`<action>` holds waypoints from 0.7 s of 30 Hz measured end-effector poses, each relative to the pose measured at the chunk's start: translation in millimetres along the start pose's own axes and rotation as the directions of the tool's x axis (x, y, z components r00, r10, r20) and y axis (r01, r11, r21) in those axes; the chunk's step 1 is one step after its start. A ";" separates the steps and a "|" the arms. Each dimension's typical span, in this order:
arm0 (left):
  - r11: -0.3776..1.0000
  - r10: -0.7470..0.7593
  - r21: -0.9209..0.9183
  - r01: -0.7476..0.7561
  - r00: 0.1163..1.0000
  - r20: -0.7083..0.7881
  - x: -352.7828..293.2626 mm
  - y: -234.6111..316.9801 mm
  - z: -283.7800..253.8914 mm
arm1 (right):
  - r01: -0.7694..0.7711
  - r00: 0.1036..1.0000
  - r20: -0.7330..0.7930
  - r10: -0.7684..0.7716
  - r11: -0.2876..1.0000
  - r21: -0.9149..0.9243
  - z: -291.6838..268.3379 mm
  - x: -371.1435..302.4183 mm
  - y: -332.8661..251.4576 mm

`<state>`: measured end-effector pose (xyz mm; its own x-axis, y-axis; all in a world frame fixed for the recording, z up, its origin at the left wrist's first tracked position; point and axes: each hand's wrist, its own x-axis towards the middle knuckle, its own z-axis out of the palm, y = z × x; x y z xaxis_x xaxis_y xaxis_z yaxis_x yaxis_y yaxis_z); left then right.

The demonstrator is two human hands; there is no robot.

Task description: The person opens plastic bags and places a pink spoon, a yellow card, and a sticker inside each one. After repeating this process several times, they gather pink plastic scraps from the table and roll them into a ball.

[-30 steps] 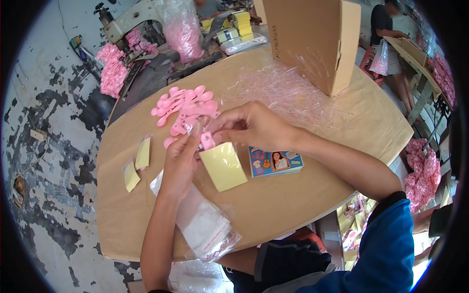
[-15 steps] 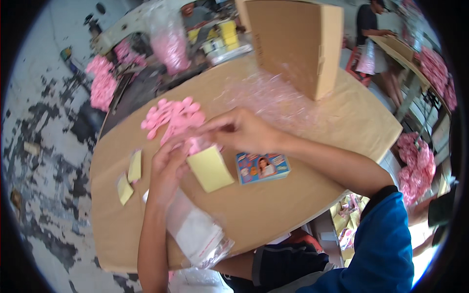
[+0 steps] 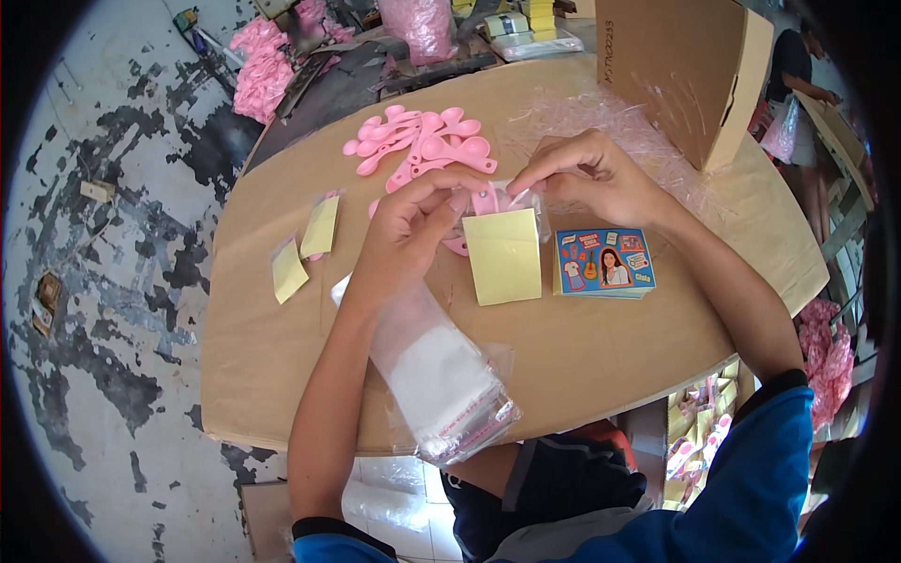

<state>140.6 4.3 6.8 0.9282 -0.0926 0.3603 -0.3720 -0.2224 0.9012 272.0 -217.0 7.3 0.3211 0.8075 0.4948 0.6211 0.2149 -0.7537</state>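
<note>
Between my hands is a small clear plastic bag (image 3: 543,223) with a yellow card (image 3: 507,263) and a pink spoon (image 3: 483,201) in it. My left hand (image 3: 413,225) pinches the bag's upper left edge. At its upper right, my right hand (image 3: 591,174) is closed on a thin whitish strip (image 3: 519,196), perhaps part of the flap. Beyond them lies a pile of pink measuring spoons (image 3: 422,141). A stack of blue picture cards (image 3: 601,263) rests to the right. Under my left forearm, a stack of clear bags (image 3: 436,380) reaches over the table's near edge.
Two packets with yellow cards (image 3: 320,228) lie on the left of the brown-covered table (image 3: 258,375). Tangled clear plastic strips (image 3: 587,141) lie before a tall cardboard box (image 3: 671,75). A box of filled packets (image 3: 699,432) stands below the right edge. Another person (image 3: 796,70) works at far right.
My hands were close together over the packet; now the right hand is farther to the right, with the thin strip at its fingertips. The whole view has shifted too.
</note>
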 end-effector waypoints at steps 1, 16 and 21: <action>1.000 -0.004 -0.003 0.004 1.000 -0.002 -0.4 -0.9 -0.9 | 0.015 1.000 -0.023 -0.015 1.000 -0.009 1.3 -1.9 1.0; 0.999 0.048 0.016 -0.049 0.999 0.025 -3.7 -8.9 -6.9 | 0.090 0.996 0.028 -0.086 0.985 -0.147 1.8 -3.5 1.3; 0.999 0.027 0.038 -0.027 1.000 -0.006 0.1 -14.9 -3.0 | 0.107 0.994 0.039 -0.101 0.967 -0.231 -1.4 1.4 -4.2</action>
<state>146.2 10.5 -5.8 0.9179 -0.0928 0.3857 -0.3964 -0.2562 0.8816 270.8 -217.5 11.7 0.2290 0.8023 0.5513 0.8001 0.1675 -0.5761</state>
